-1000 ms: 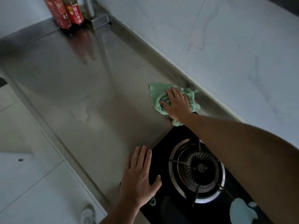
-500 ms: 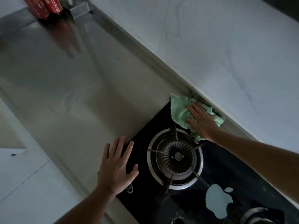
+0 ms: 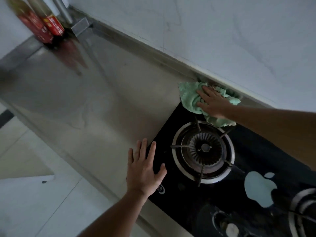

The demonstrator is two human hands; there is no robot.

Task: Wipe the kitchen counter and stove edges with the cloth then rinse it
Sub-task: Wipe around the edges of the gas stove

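Note:
A green cloth (image 3: 189, 98) lies over the far left corner of the black glass stove (image 3: 253, 168), against the back ledge. My right hand (image 3: 211, 103) presses flat on the cloth with straight fingers. My left hand (image 3: 145, 166) rests flat with spread fingers across the stove's near left edge, partly on the steel counter (image 3: 77, 100). The burner (image 3: 203, 149) sits between the two hands.
Two red-labelled bottles (image 3: 44, 26) stand at the counter's far left corner beside a metal pipe (image 3: 63, 11). A white marbled wall (image 3: 222, 31) runs along the back. A second burner (image 3: 302, 212) shows at the right edge. The tiled floor (image 3: 34, 194) lies below left.
My right hand slid the cloth from the counter onto the stove's back corner, and now sits at that corner against the ledge. The left hand stays flat on the stove's near edge.

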